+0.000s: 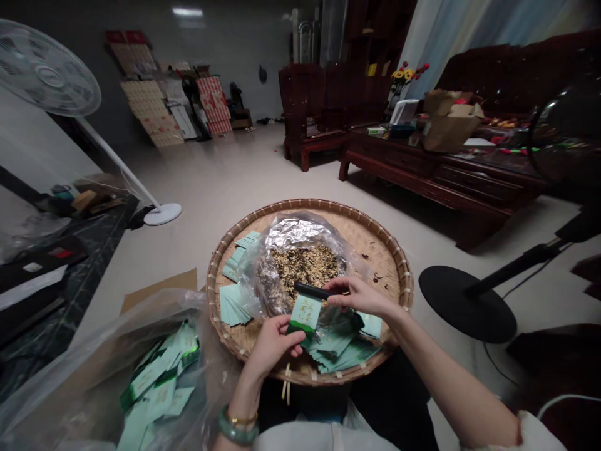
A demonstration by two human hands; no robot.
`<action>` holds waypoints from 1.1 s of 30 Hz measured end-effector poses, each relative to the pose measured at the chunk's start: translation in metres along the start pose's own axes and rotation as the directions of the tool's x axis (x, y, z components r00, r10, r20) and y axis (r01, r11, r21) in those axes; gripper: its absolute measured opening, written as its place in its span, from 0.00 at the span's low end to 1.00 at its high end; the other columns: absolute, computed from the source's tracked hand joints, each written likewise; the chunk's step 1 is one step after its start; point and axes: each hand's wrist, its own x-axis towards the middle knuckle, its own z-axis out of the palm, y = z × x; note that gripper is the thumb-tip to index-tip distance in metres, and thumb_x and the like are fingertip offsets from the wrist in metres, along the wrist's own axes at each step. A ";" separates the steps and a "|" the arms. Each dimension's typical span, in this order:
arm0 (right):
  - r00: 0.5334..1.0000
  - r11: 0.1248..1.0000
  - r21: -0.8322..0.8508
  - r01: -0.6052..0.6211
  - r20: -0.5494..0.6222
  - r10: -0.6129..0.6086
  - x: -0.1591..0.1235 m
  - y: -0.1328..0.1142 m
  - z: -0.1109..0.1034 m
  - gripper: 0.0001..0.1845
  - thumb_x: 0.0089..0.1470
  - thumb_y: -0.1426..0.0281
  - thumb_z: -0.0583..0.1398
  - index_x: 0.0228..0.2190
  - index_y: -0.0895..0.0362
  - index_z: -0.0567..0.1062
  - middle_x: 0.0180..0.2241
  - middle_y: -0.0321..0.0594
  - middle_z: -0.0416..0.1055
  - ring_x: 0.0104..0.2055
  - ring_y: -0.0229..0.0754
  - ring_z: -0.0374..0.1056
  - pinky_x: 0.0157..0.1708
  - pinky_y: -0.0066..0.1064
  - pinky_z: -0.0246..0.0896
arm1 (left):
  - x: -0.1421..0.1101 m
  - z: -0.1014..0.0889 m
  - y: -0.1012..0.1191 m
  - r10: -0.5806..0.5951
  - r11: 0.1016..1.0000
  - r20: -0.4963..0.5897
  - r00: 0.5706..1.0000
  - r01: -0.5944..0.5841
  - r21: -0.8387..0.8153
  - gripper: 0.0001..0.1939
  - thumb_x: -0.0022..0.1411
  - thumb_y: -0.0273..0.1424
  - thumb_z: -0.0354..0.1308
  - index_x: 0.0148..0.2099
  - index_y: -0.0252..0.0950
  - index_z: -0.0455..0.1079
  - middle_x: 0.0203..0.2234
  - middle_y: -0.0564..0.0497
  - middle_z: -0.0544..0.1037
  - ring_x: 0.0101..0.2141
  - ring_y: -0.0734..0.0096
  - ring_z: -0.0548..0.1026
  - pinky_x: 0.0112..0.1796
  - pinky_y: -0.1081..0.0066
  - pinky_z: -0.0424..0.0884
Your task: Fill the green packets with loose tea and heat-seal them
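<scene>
A single camera on my head faces forward and down from above my lap (389, 401), with my left hand (272, 344) and right hand (354, 294) close, over the near side of the round woven tray (359, 228), its wide view reaching across the pale floor (235, 166) to the distant wall (248, 41).

I've got the left hand (277, 341) pinching a green packet (304, 313) down low, right hand (352, 295) holding a slim black gadget (312, 290) across its top. On my feed there's a woven tray (375, 241) with a plastic bag (295, 230) of dry mix (307, 270), and spread packets (233, 305) alongside. White fan (49, 75) off left.
</scene>
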 end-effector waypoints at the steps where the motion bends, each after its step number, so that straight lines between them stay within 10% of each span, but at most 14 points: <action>1: 1.000 1.000 0.013 -0.005 0.009 0.005 0.000 0.001 0.000 0.22 0.42 0.58 0.65 0.37 0.59 0.75 0.32 0.40 0.72 0.29 0.37 0.65 0.24 0.27 0.61 | 0.000 0.000 0.000 0.000 1.000 -0.003 1.000 0.000 -0.001 0.17 0.41 0.31 0.67 0.34 0.28 0.72 0.16 0.54 0.73 0.15 0.80 0.69 0.17 0.80 0.64; 8: 0.994 0.999 -0.035 0.022 -0.110 -0.025 0.010 0.015 -0.021 0.23 0.47 0.59 0.62 0.42 0.60 0.73 0.28 0.39 0.72 0.27 0.38 0.66 0.28 0.30 0.62 | 0.002 -0.004 -0.005 -0.007 1.000 -0.014 1.000 0.007 0.008 0.17 0.40 0.32 0.68 0.34 0.28 0.71 0.17 0.54 0.74 0.15 0.80 0.69 0.17 0.79 0.65; 16: 0.825 0.820 -0.561 0.110 -0.408 -0.390 0.028 0.019 -0.004 0.16 0.56 0.63 0.55 0.42 0.58 0.73 0.40 0.47 0.73 0.42 0.47 0.67 0.42 0.37 0.59 | 0.000 -0.002 -0.006 0.014 1.000 -0.024 1.000 -0.014 0.004 0.17 0.42 0.32 0.67 0.35 0.28 0.71 0.18 0.54 0.74 0.15 0.80 0.69 0.18 0.79 0.65; 25: 0.875 0.789 -0.534 0.303 -0.172 -0.453 0.029 -0.003 0.046 0.22 0.58 0.59 0.52 0.17 0.58 0.65 0.18 0.34 0.61 0.21 0.33 0.54 0.23 0.26 0.46 | -0.006 0.003 0.000 -0.002 0.999 0.036 0.999 0.000 0.052 0.14 0.42 0.31 0.66 0.34 0.31 0.71 0.18 0.55 0.75 0.16 0.79 0.70 0.18 0.79 0.66; 33: 0.951 0.983 -0.016 0.184 -0.251 -0.182 0.030 0.000 0.032 0.32 0.56 0.44 0.42 0.29 0.58 0.69 0.17 0.32 0.58 0.18 0.34 0.55 0.18 0.26 0.50 | -0.006 -0.008 -0.004 0.135 0.969 -0.190 0.972 -0.170 -0.182 0.17 0.37 0.34 0.70 0.30 0.31 0.73 0.17 0.54 0.75 0.16 0.75 0.72 0.18 0.77 0.68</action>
